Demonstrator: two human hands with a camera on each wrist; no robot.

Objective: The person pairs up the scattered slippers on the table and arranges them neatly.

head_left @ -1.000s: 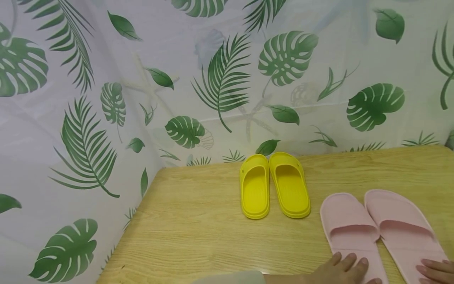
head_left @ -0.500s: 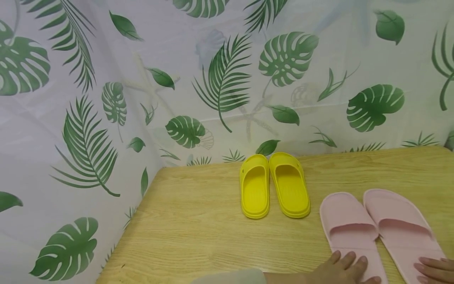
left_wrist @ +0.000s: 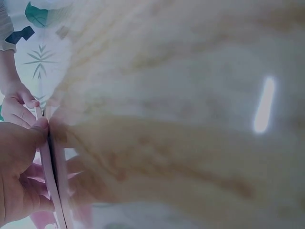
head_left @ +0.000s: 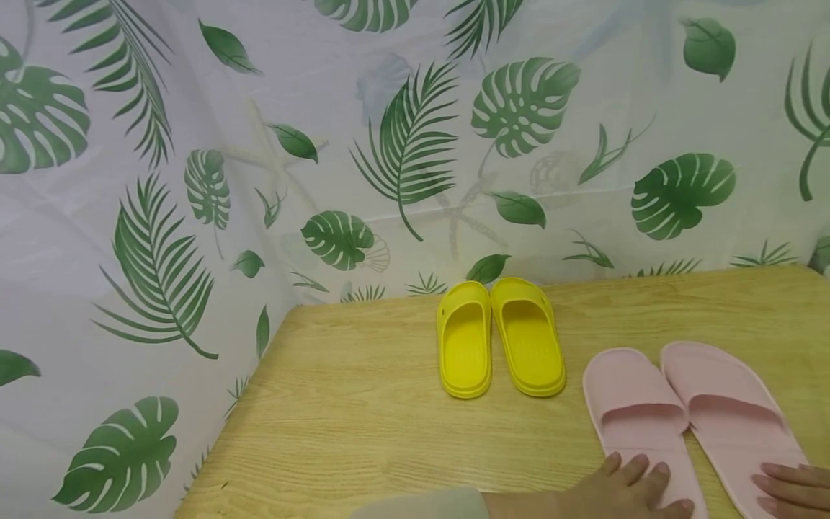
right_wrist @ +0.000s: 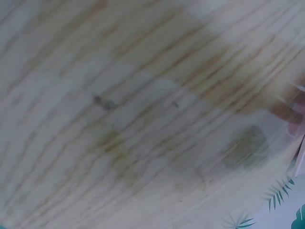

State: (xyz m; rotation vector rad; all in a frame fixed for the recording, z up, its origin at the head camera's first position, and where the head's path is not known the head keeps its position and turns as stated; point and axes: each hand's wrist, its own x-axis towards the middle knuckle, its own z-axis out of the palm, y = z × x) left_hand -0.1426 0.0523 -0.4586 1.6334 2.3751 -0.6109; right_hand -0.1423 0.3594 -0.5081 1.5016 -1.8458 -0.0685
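A pair of pink slippers lies at the lower right of the head view, toes pointing away and inner edges meeting near the straps. My left hand rests with spread fingers on the footbed of the left pink slipper. On the right pink slipper lie the extended fingers of my right hand, partly cut off by the frame. Seen from the left wrist, my left thumb touches the slipper's edge, with the right hand beyond. Only a few fingers show in the right wrist view.
A pair of yellow slippers stands further back on the wood-grain tabletop, near its rear edge. White cloth with green leaf prints hangs behind and along the left side. The table surface mirrors the hands faintly.
Both pink slippers have slid slightly forward and to the left, with both hands on them. The yellow slippers stay in place; the head view shifts a little.
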